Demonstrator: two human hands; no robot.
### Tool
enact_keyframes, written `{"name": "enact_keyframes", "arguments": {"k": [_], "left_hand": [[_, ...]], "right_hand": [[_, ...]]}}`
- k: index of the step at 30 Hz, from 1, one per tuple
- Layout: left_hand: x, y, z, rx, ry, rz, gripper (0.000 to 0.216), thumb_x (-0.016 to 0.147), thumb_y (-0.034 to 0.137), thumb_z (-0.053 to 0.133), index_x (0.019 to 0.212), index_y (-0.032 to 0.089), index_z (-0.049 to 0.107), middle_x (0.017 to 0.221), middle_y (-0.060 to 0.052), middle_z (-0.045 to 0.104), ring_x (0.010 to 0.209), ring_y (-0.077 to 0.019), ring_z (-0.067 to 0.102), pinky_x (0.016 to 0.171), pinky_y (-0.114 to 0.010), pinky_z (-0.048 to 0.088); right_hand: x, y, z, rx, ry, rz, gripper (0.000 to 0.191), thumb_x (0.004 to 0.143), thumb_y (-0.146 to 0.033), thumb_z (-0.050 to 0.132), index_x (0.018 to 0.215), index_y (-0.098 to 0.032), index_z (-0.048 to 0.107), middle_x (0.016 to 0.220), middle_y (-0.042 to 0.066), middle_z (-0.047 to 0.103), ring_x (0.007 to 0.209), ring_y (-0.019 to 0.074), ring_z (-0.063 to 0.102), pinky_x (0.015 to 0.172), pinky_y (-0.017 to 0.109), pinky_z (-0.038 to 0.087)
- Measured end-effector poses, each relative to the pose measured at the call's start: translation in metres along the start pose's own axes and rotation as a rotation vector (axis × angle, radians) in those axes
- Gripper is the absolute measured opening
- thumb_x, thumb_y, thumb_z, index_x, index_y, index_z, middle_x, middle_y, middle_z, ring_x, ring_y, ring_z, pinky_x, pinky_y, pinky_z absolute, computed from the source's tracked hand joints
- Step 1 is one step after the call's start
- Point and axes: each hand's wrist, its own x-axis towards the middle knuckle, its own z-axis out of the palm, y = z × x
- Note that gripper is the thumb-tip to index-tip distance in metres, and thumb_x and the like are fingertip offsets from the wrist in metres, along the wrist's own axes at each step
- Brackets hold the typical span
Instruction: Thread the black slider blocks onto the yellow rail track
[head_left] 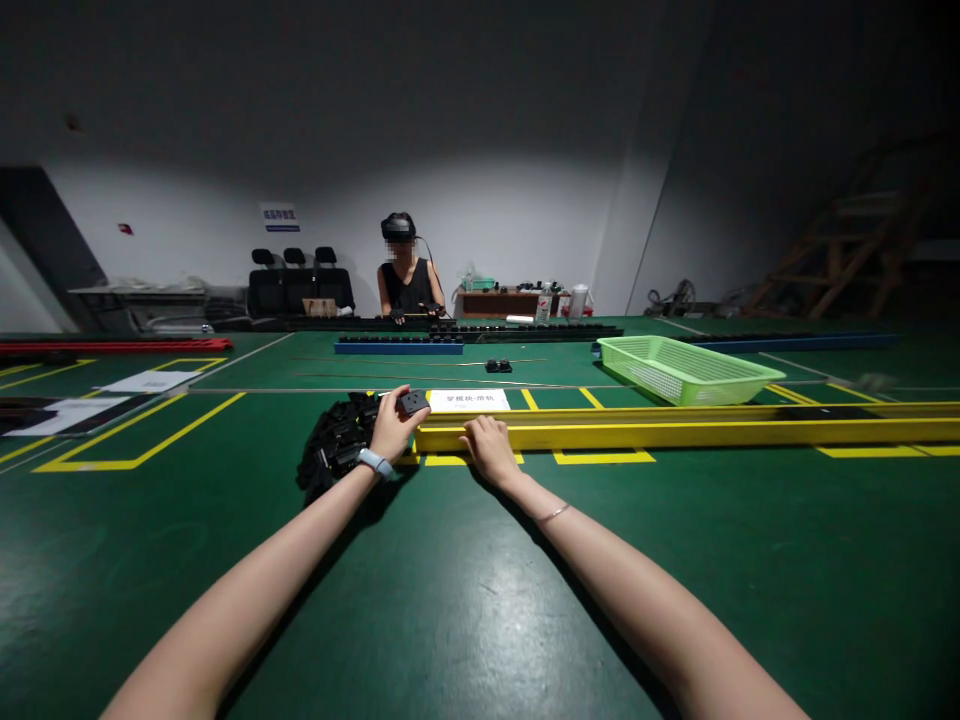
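Observation:
My left hand (393, 428) pinches a small black plastic block (413, 402) between thumb and fingers, just above the left end of a long yellow rail (675, 432). A heap of similar black blocks (336, 443) lies directly left of that hand. My right hand (489, 446) rests on the near edge of the yellow rail close to its left end, fingers curled over it. A white label card (469, 401) lies just behind the rail between my hands.
A green mesh basket (684, 368) sits behind the rail to the right. Two small black parts (498, 366) lie farther back. A person (407, 283) sits at the far side by long black and blue rails (399, 346). Yellow floor-style markings cross the green surface.

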Motion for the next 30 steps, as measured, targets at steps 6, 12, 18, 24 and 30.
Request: {"name": "enact_keyframes", "arguments": {"k": [6,12,18,24,30], "left_hand": [[-0.011,-0.032,0.020,-0.166,-0.103,-0.113,0.061,0.072,0.042,0.066,0.124,0.024,0.040,0.124,-0.013,0.051,0.111,-0.0232,0.056,0.097,-0.039,0.044],[-0.020,-0.040,0.021,-0.206,-0.202,-0.218,0.061,0.074,0.043,0.065,0.126,0.027,0.039,0.124,-0.012,0.054,0.111,-0.0238,0.057,0.098,-0.042,0.044],[-0.019,-0.042,0.021,-0.331,-0.263,-0.332,0.065,0.069,0.038,0.073,0.124,0.025,0.041,0.133,-0.015,0.048,0.113,-0.0262,0.057,0.097,-0.044,0.044],[-0.018,-0.034,0.019,-0.385,-0.247,-0.408,0.063,0.065,0.032,0.075,0.120,0.022,0.045,0.127,-0.016,0.054,0.119,-0.0271,0.051,0.101,-0.046,0.040],[-0.018,-0.032,0.019,-0.413,-0.269,-0.426,0.069,0.062,0.031,0.077,0.122,0.023,0.045,0.132,-0.016,0.049,0.122,-0.0266,0.049,0.104,-0.043,0.038]], "right_hand": [[-0.011,0.019,-0.011,-0.020,-0.003,0.014,0.019,0.092,-0.033,0.045,0.101,-0.020,0.056,0.096,0.007,0.057,0.090,0.0203,0.048,0.080,0.033,0.032],[-0.026,0.035,-0.030,-0.033,-0.013,0.001,0.020,0.092,-0.033,0.045,0.101,-0.020,0.056,0.094,0.006,0.058,0.090,0.0192,0.048,0.079,0.032,0.032],[-0.027,0.035,-0.030,-0.035,-0.008,0.004,0.022,0.092,-0.034,0.044,0.103,-0.020,0.056,0.095,0.007,0.059,0.089,0.0198,0.049,0.080,0.033,0.031],[-0.027,0.036,-0.027,-0.036,-0.020,0.007,0.022,0.092,-0.034,0.044,0.104,-0.019,0.056,0.096,0.007,0.058,0.091,0.0205,0.048,0.080,0.033,0.031],[-0.027,0.036,-0.026,-0.033,-0.025,0.006,0.023,0.093,-0.034,0.043,0.104,-0.019,0.056,0.096,0.007,0.058,0.090,0.0208,0.048,0.080,0.034,0.030]]}}
